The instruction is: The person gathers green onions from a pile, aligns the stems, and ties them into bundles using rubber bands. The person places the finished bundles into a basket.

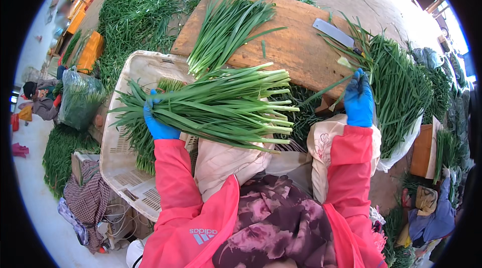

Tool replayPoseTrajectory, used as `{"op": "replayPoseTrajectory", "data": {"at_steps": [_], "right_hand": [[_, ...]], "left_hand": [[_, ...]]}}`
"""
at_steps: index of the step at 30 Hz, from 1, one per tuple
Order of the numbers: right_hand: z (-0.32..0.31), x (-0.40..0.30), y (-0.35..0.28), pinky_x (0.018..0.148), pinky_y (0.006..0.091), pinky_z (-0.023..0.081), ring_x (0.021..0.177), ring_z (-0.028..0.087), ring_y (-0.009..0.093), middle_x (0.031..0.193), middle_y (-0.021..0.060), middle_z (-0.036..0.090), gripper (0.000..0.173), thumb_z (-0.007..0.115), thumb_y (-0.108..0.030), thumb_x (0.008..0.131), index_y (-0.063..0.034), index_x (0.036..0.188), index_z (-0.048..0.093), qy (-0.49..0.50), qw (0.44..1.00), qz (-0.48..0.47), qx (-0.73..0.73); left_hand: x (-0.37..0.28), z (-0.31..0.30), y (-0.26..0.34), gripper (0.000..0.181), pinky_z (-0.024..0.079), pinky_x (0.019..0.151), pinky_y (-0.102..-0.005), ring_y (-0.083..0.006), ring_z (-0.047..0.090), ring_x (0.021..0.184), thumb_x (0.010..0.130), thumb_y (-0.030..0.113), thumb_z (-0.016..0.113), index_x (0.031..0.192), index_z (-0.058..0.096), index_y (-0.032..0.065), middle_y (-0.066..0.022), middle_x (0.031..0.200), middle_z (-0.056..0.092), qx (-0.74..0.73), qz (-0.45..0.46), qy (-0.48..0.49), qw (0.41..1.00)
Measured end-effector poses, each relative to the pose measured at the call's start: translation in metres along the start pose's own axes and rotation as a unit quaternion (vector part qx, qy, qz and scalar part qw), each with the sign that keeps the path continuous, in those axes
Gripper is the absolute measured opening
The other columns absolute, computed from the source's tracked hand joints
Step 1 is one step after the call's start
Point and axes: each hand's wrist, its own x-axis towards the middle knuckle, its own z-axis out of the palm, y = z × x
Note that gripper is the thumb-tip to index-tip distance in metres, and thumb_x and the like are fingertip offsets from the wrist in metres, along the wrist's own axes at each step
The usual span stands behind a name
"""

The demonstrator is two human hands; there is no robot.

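My left hand, in a blue glove, is closed round the leafy end of a bunch of garlic chives, whose pale stems point right. My right hand, also blue-gloved, pinches a few loose chive leaves between thumb and fingers. A second chive bunch lies on the wooden board ahead of me. The cleaver rests at the board's right part, its dark handle towards the large chive heap. Under my left hand stands a cream plastic crate with chives inside.
Heaps of cut greens lie on the floor beyond the board and at the far left. A co-worker sits at left beside a plastic bag of chives; another person is at lower right. A wooden box stands at right.
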Motion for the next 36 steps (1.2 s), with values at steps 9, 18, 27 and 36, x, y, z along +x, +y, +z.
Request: {"op": "replayPoseTrajectory", "data": {"at_steps": [9, 18, 27, 36], "right_hand": [[0.131, -0.084, 0.042, 0.059, 0.0375, 0.047, 0.062, 0.06, 0.029, 0.062, 0.0121, 0.061, 0.035, 0.067, -0.043, 0.08, -0.0093, 0.069, 0.071, -0.143, 0.652, -0.204, -0.716], [0.112, -0.065, 0.073, 0.059, 0.0305, 0.043, 0.06, 0.053, 0.016, 0.067, 0.0015, 0.062, 0.034, 0.064, -0.035, 0.083, -0.0021, 0.078, 0.067, -0.196, 0.905, 0.02, -0.378], [0.091, -0.125, 0.038, 0.076, 0.0317, 0.05, 0.081, 0.065, 0.017, 0.089, 0.0087, 0.069, 0.036, 0.048, -0.031, 0.096, -0.002, 0.091, 0.067, -0.172, 0.903, -0.008, -0.394], [0.097, -0.184, 0.073, 0.057, 0.0304, 0.047, 0.061, 0.061, 0.019, 0.071, 0.0078, 0.064, 0.025, 0.063, -0.031, 0.087, -0.0068, 0.092, 0.067, -0.179, 0.813, 0.063, -0.551]], "left_hand": [[-0.014, 0.032, 0.0, 0.03, 0.04, 0.098, -0.0426, -0.0236, 0.056, 0.087, 0.086, 0.025, 0.059, 0.109, 0.054, 0.0063, -0.0058, 0.084, 0.059, 0.066, 0.05, 0.027, 0.996], [-0.025, 0.053, 0.004, 0.027, 0.039, 0.099, -0.043, -0.0245, 0.056, 0.088, 0.087, 0.02, 0.057, 0.109, 0.057, 0.0065, -0.0056, 0.084, 0.06, 0.042, 0.041, 0.041, 0.997], [-0.022, 0.042, 0.002, 0.025, 0.038, 0.1, -0.042, -0.0225, 0.054, 0.091, 0.088, 0.021, 0.056, 0.108, 0.055, 0.0073, -0.0032, 0.086, 0.058, 0.037, 0.042, 0.036, 0.998], [-0.02, 0.038, -0.001, 0.027, 0.039, 0.101, -0.0431, -0.021, 0.055, 0.088, 0.087, 0.022, 0.057, 0.109, 0.057, 0.0066, -0.0027, 0.087, 0.06, 0.055, 0.054, 0.009, 0.997]]}}
